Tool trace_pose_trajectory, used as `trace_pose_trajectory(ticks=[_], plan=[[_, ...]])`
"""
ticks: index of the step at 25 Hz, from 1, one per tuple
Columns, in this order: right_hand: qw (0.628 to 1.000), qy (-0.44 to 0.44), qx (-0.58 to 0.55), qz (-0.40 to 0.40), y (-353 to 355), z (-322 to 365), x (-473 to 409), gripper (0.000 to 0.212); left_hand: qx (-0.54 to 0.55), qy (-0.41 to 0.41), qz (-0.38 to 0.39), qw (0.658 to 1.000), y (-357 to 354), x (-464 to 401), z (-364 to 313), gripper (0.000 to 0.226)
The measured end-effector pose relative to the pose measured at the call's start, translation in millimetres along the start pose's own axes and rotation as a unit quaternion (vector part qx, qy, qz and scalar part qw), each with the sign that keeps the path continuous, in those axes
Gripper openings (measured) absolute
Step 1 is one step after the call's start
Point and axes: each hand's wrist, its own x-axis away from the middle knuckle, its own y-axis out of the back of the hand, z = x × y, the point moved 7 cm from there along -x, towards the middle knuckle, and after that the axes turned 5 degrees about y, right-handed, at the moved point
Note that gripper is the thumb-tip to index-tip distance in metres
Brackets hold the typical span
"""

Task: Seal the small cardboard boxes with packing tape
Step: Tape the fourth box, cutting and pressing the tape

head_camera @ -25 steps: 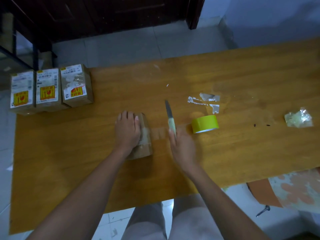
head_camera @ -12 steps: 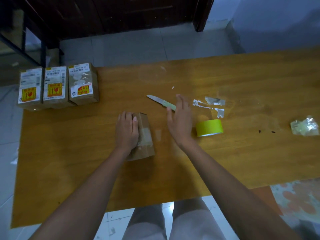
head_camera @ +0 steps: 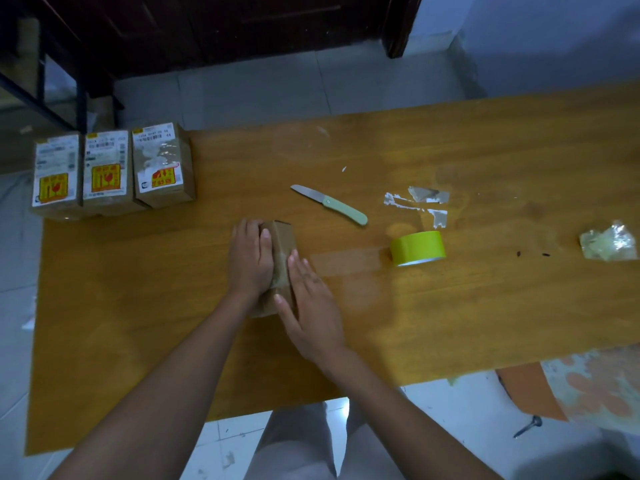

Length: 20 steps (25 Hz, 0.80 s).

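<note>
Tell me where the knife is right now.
The knife lies untouched on the table, beyond the box under both hands, left of the yellow tape roll.

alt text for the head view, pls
Both hands, left and right, press flat on a small cardboard box on a wooden table; a knife, tape roll and three labelled boxes lie beyond.

Four boxes (head_camera: 282, 244), one knife (head_camera: 330, 204), one tape roll (head_camera: 417, 247)

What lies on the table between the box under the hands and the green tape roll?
In the head view, only a clear strip of tape stuck flat on the table.
</note>
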Motion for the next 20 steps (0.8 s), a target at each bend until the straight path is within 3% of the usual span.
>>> trace_pose_trajectory(ticks=[5, 7, 9, 13, 16, 18, 20], plan=[[0.974, -0.15, -0.171, 0.005, 5, -18, -7, 0.072, 0.008, -0.01, -0.006, 1.0, 1, -1, 0, 0.034], [0.931, -0.211, -0.299, 0.018, -2, -18, -22, 0.078, 0.002, -0.016, -0.004, 1.0, 0, -3, -1, 0.035], [0.881, -0.253, -0.399, 0.012, -4, -15, -32, 0.063, 0.01, -0.02, -0.014, 1.0, 4, 1, -4, 0.037], [0.866, -0.222, -0.444, -0.057, 26, -18, -28, 0.036, 0.064, -0.009, -0.057, 0.996, 22, 10, -33, 0.041], [0.848, -0.202, -0.477, -0.114, 57, -13, -24, 0.022, 0.059, -0.065, -0.059, 0.994, 34, 13, -81, 0.038], [0.836, -0.202, -0.487, -0.154, 81, -14, -26, 0.025, 0.128, -0.047, -0.039, 0.99, 42, 1, -102, 0.036], [0.812, -0.219, -0.515, -0.163, 102, -20, -27, 0.034, 0.326, 0.084, -0.018, 0.942, 56, -12, -107, 0.042]])
